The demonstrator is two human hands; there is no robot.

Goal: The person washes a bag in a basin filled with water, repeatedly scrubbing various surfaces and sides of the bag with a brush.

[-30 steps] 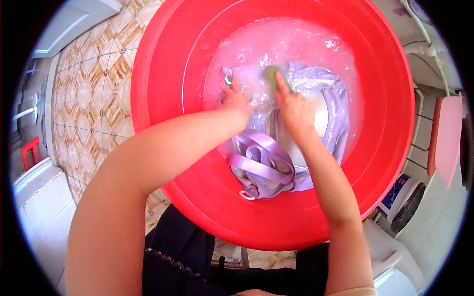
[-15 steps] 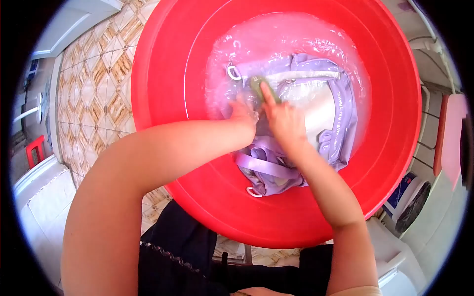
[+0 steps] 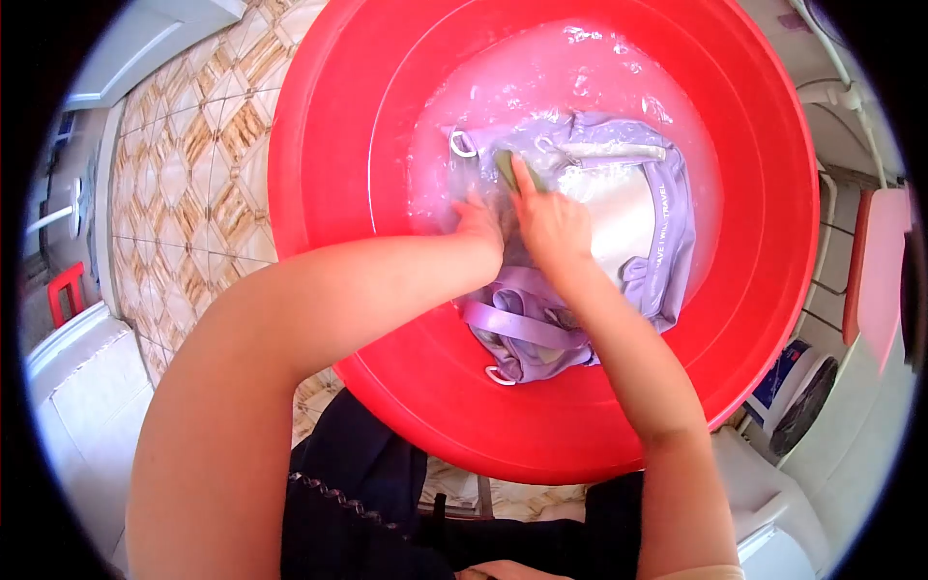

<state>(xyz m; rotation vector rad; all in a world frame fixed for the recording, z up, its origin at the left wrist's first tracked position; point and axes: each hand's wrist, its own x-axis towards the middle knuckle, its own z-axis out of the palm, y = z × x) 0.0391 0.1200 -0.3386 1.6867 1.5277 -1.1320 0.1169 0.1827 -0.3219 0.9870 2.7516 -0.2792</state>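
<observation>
A purple bag (image 3: 619, 217) with a silvery panel, straps and white rings lies partly under water in a big red basin (image 3: 324, 145). My right hand (image 3: 553, 224) is closed around an olive-green scrub brush (image 3: 509, 172), index finger stretched along its back, over the bag's upper left part. The brush's underside is hidden. Just left of it, my left hand (image 3: 476, 230) reaches into the water and grips the bag's left side. Its fingertips are blurred by the water. A loose purple strap (image 3: 522, 326) crosses the bag below both hands.
Sudsy water (image 3: 580, 68) fills the basin's bottom. Patterned tiles (image 3: 193, 184) cover the floor to the left. At right stand a white and blue bucket (image 3: 785, 387) and a pink board-like thing (image 3: 880, 271). A red plastic piece (image 3: 67, 293) shows at far left.
The brush and my right hand have shifted very slightly on the bag. The bag's upper left ring and the water's ripples have moved a little. My left hand stays nearly in place.
</observation>
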